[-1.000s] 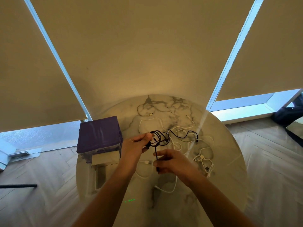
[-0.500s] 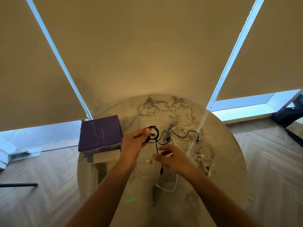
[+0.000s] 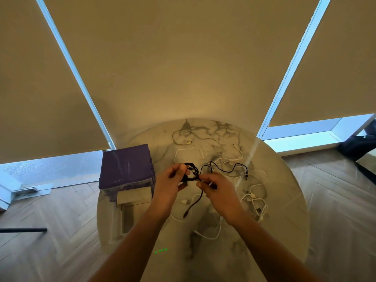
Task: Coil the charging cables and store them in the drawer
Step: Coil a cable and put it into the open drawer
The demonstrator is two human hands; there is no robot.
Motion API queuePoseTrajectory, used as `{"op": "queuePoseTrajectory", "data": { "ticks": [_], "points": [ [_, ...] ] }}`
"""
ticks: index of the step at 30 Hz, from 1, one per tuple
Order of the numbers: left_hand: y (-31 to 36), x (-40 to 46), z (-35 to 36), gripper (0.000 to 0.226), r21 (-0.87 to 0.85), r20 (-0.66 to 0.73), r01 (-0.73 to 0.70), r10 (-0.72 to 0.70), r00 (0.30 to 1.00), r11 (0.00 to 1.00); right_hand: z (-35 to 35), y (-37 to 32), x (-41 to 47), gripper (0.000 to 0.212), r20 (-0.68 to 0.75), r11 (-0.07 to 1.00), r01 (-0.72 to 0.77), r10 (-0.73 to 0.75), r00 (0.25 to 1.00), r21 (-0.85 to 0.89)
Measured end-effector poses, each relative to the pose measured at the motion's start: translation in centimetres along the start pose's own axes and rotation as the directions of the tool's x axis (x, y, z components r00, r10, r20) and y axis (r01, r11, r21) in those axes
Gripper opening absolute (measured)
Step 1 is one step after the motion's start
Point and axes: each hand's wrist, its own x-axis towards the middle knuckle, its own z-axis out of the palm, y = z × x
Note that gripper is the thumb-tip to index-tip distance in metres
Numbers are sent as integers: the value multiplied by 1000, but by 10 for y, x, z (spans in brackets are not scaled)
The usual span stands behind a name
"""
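Charging cables lie spread over the round marble table [image 3: 284,220], and places below are given from the purple drawer unit [image 3: 126,167] at its left edge. A pale open drawer [image 3: 134,200] juts from the unit's near face. Just right of the unit, the left hand [image 3: 171,184] is raised above the tabletop, forearm reaching in from below, thumb and fingers pinching the small loops of the black cable [image 3: 191,174]. Farther right, the right hand [image 3: 219,190] meets it, fingertips curled and pinching the same cable beside the coil; one black end dangles between the wrists, the other trails away over the table. White cables [image 3: 254,200] lie loose farther right and beyond both hands.
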Motion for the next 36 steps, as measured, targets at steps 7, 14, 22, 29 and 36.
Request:
{"op": "queuePoseTrajectory", "data": {
  "ticks": [7,14,22,29,36],
  "points": [
    [0,-4,0,16,48,127,94,-99,987,994,-14,-3,4,17,-64,984,-59,71,995,169],
    [12,-1,2,20,233,232,55,-110,966,971,-25,-7,5,19,-26,998,30,-28,999,60],
    [11,8,-5,12,247,162,24,-66,985,969,-24,1,8,19,-9,986,113,-115,993,-120],
    [10,3,-9,13,121,114,90,-104,988,989,-15,27,3,18,20,996,-33,35,999,-88],
    [5,0,-7,19,111,123,101,-115,986,989,-21,8,7,22,59,752,-231,248,967,617]
  ]
}}
